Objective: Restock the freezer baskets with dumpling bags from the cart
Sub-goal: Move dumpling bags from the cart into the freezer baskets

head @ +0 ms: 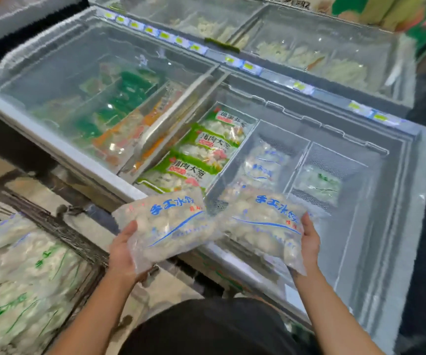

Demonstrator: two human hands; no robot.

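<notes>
My left hand grips a clear dumpling bag with blue print by its left edge, held over the freezer's front rim. My right hand grips a second blue-print dumpling bag by its right edge, above the open freezer. Below them the middle wire basket holds similar blue-print bags. The right basket holds bags with green print. The left basket carries green-labelled bags. The cart at lower left is piled with green-print dumpling bags.
The freezer's sliding glass lid is pushed to the left, covering green and orange packs. A second chest freezer stands behind. The freezer's front rim runs between me and the baskets. My dark clothing fills the bottom of the view.
</notes>
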